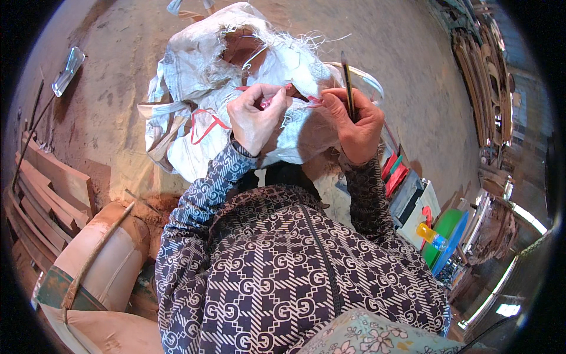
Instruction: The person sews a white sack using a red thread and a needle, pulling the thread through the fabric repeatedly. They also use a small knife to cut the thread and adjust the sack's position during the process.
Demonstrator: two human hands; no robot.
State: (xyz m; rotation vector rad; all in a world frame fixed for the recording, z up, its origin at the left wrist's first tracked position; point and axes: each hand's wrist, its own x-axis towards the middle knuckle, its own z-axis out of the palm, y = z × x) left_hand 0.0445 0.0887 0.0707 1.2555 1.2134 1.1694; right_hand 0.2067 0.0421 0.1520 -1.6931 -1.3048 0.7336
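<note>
Pinching red ribbon [315, 101] above the white woven sack [191, 76] with the left hand [256, 121], nearly fisted, and apparently with the closed thumb and forefinger of the right hand [358, 121], also gripping an upright pencil [348, 84]. Already in hand, but with no finished knot visible and the sack gaping raggedly, so seemingly only partway along. Impossible to make out the pink bundle [265, 103] inside the left fingers, the ribbon's full path, or the sack's contents.
</note>
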